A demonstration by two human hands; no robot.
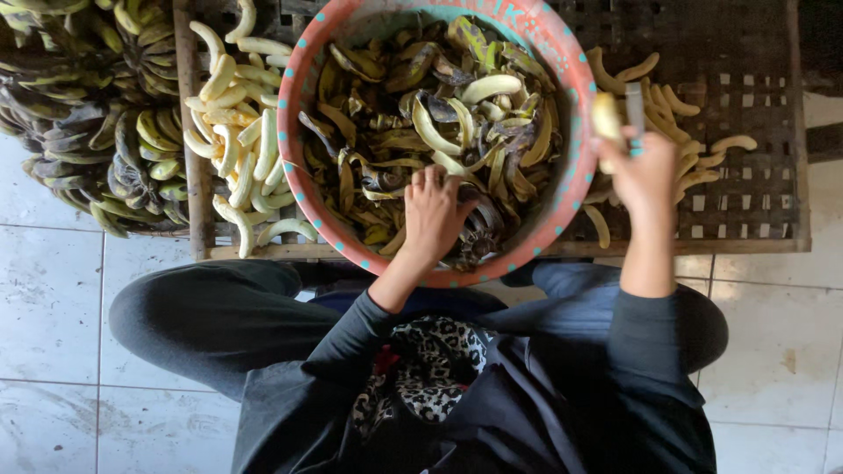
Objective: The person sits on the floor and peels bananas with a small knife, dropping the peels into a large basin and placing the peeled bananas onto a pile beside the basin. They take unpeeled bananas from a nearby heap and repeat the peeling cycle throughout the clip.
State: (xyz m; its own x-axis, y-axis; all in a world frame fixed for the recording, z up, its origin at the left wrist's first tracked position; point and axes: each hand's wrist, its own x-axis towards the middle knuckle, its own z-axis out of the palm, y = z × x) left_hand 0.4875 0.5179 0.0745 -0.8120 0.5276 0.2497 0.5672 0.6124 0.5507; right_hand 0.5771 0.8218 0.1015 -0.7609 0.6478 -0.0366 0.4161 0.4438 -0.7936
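Observation:
My left hand (432, 213) rests inside a large pink basin (294, 92) with blue dots, fingers bent down among the banana peels (413, 96) that fill it; whether it grips a peel I cannot tell. My right hand (645, 171) is raised over the basin's right rim. It holds a peeled pale banana (605, 118) together with a grey-handled knife (634, 110) that points up.
Peeled bananas (237, 140) lie in a heap left of the basin, and more peeled bananas (672, 105) lie on the right, all on a low wooden slatted table (755, 206). Bunches of unpeeled green bananas (97, 123) fill the far left. White floor tiles (53, 307) surround my lap.

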